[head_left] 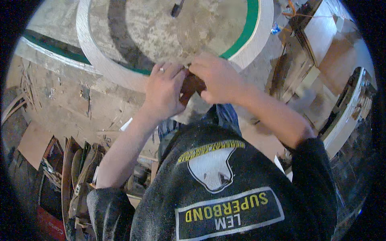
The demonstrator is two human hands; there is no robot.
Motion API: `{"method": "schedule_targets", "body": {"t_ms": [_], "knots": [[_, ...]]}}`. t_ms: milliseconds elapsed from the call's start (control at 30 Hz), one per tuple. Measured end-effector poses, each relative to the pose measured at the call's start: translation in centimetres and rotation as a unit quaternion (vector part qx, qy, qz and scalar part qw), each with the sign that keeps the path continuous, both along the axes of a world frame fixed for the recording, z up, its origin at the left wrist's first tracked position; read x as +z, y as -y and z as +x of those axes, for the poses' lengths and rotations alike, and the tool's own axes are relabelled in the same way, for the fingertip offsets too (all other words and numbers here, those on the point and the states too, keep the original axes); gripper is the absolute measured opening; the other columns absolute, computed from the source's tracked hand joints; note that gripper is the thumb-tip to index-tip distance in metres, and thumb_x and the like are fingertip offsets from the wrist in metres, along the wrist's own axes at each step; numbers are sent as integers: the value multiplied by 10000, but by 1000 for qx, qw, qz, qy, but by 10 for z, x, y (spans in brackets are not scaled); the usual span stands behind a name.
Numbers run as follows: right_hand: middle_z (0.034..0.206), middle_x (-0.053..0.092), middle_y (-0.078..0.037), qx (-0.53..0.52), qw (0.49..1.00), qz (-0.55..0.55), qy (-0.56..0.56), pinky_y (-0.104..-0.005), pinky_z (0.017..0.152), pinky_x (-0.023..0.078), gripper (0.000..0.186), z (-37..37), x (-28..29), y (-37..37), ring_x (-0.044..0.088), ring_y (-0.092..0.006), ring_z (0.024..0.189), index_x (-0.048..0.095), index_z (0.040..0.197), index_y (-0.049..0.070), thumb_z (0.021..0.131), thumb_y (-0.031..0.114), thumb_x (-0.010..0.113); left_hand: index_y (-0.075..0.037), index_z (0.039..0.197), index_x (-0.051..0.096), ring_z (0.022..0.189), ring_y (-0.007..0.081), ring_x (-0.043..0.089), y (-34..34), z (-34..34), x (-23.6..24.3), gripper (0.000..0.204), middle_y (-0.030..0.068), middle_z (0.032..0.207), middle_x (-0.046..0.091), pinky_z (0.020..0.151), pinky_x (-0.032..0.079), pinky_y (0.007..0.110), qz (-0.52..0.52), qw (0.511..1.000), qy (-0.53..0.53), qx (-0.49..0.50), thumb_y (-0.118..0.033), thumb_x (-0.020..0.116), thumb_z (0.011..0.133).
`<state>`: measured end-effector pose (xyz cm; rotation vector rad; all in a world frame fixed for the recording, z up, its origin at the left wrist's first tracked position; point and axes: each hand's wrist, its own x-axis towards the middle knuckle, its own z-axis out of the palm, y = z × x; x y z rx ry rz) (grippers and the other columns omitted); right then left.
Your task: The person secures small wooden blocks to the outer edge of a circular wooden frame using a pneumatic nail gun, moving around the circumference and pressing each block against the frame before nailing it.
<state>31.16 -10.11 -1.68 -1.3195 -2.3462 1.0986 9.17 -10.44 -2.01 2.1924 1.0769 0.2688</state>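
Note:
A large curved ring (90, 44) of pale wood-like board, with a green inner face, stretches across the top of the view. At its near edge my left hand (163, 90) and my right hand (217, 78) come close together, fingers curled. A ring sits on one left finger. Dark reddish brown shows in the gap between my palms; I cannot tell whether it is a held piece or shadowed skin. My hands hide the ring's edge there, and my fingertips are hidden or blurred.
A second curved piece (60, 54) lies at the left. Upright board offcuts (74, 172) stand at lower left. Another curved strip (348, 120) and flat boards (319, 34) lie to the right. A small dark object (175, 11) rests inside the ring. Scraps litter the floor.

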Motion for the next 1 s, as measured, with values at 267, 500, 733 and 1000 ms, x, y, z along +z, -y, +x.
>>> {"method": "schedule_targets", "body": {"t_ms": [267,500,733,1000], "knots": [[1094,649,-160,0,999,-32,-9,-488,892,563,515,-2,-4,0,646,-394,1065,685,1112,22,623,135,801,-52,1113,725,1109,335,660,-1,-6,-4,469,119,1159,695,1050,439,510,-7,1000,17,8,-191,892,697],[1189,693,-120,31,997,60,34,-463,940,574,597,53,34,-36,677,-356,1131,699,1251,66,732,271,911,-114,1116,753,1098,333,655,-1,0,-15,443,105,1124,698,1055,437,521,-6,999,32,1,-227,896,713],[1035,745,-99,-384,891,148,194,-371,875,556,477,225,-9,-213,714,-231,970,738,1130,41,869,421,858,-43,1113,750,1147,334,660,3,2,-4,522,130,1130,701,1137,425,520,-15,999,-1,36,-177,884,626],[960,614,-86,-262,940,211,60,-490,780,530,545,235,-58,-313,614,-227,863,561,1218,46,851,332,844,-44,1127,750,1129,325,653,-7,-4,1,555,123,1163,689,1148,413,504,-29,999,19,28,-225,908,627]]}}
